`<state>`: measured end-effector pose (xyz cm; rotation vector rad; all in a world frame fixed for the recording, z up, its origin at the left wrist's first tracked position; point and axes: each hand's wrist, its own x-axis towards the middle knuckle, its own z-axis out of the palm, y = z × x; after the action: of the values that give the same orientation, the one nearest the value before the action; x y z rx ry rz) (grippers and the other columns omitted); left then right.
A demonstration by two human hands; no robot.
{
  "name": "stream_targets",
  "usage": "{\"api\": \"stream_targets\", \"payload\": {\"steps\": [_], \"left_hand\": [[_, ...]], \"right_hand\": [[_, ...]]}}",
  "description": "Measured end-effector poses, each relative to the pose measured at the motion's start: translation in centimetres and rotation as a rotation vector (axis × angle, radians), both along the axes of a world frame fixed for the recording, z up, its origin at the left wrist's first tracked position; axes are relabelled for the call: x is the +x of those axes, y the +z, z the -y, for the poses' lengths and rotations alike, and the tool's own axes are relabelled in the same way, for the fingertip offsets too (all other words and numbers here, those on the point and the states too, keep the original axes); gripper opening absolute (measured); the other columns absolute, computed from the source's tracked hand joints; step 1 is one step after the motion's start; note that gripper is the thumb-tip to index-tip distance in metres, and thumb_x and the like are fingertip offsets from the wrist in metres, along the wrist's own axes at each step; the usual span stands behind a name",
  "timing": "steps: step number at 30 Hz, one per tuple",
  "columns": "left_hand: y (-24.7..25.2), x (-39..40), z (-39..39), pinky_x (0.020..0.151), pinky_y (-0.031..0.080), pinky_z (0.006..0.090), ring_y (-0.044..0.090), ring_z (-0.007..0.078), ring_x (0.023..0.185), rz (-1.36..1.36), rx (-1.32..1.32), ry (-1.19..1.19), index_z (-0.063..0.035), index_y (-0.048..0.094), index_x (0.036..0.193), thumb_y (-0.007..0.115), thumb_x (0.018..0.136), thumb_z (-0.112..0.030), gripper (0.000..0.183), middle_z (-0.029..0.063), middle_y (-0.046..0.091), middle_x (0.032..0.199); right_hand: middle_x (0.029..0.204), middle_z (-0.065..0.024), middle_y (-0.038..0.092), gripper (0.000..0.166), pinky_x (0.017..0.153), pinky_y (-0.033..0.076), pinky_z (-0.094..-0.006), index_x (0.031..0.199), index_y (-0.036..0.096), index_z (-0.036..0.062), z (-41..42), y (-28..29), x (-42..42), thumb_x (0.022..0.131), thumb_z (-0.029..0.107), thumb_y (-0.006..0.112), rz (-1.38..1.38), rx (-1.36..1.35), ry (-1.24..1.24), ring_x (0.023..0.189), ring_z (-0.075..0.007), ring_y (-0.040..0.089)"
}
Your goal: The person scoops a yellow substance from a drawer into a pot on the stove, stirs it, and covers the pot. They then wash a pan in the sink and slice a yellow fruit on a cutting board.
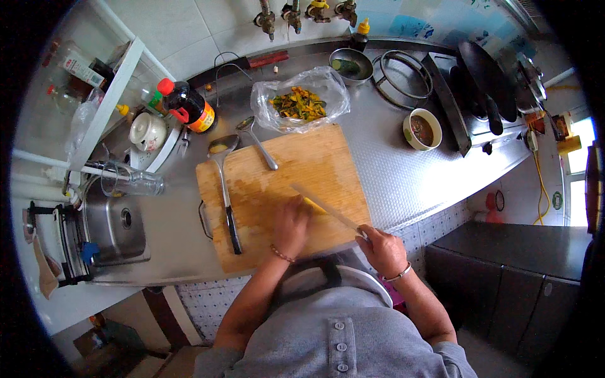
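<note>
On the wooden cutting board [264, 189], my right hand [384, 251] grips the handle of a kitchen knife [338, 216], its blade slanting up to the left. Just left of the blade is a yellow piece of food [314, 205]. My left hand [294, 224] is blurred and lies beside that piece; whether its fingers hold it does not show. A metal ladle with a black handle [223, 184] rests along the board's left side. A metal spoon [260, 144] lies over the far edge. Behind the board, a clear plastic bag [336, 101] holds chopped yellow and green pieces [298, 104].
A sauce bottle [189, 106], a lidded white jar [147, 131] and a glass vessel [146, 183] stand left, near the sink [116, 231]. Right are a metal bowl [364, 64], a cup of sauce [423, 130], a wire ring stand [405, 75] and a wok [487, 80] on the stove.
</note>
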<state>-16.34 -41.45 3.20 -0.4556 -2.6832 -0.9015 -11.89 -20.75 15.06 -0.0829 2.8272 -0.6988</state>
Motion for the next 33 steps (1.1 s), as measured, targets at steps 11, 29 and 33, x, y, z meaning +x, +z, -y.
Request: {"api": "stream_targets", "payload": {"steps": [11,29,33], "left_hand": [[-0.1,0.1,0.8,0.081,0.044,0.0423,0.049,0.0356,0.096,-0.179,0.012,-0.062,0.0014,0.059,0.09,0.06,0.069,-0.002,0.022,0.0172,0.054,0.099],[-0.7,-1.1,0.7,0.085,0.042,0.044,0.048,0.0353,0.102,-0.091,0.056,-0.071,-0.0017,0.057,0.104,0.065,0.069,-0.005,0.037,0.0156,0.053,0.106],[0.6,-2.3,1.2,0.084,0.042,0.0428,0.048,0.034,0.101,-0.038,0.065,-0.109,-0.0025,0.055,0.108,0.065,0.069,-0.006,0.04,0.0156,0.053,0.106]], "right_hand": [[0.072,-0.012,0.06,0.014,0.053,0.048,-0.0409,0.086,0.053,0.0094,0.2,0.2,0.3,0.082,0.023,0.052,0.06,0.046,0.05,0.062,-0.0303,0.06],[0.075,-0.0146,0.06,0.017,0.055,0.048,-0.0436,0.086,0.054,0.0081,-0.4,0.6,-0.6,0.084,0.024,0.05,0.064,0.064,-0.042,0.063,-0.0336,0.059],[0.075,-0.0142,0.061,0.019,0.056,0.048,-0.0431,0.089,0.056,0.0091,-0.3,1.0,-1.3,0.084,0.026,0.05,0.042,0.045,-0.069,0.064,-0.0334,0.059]]}}
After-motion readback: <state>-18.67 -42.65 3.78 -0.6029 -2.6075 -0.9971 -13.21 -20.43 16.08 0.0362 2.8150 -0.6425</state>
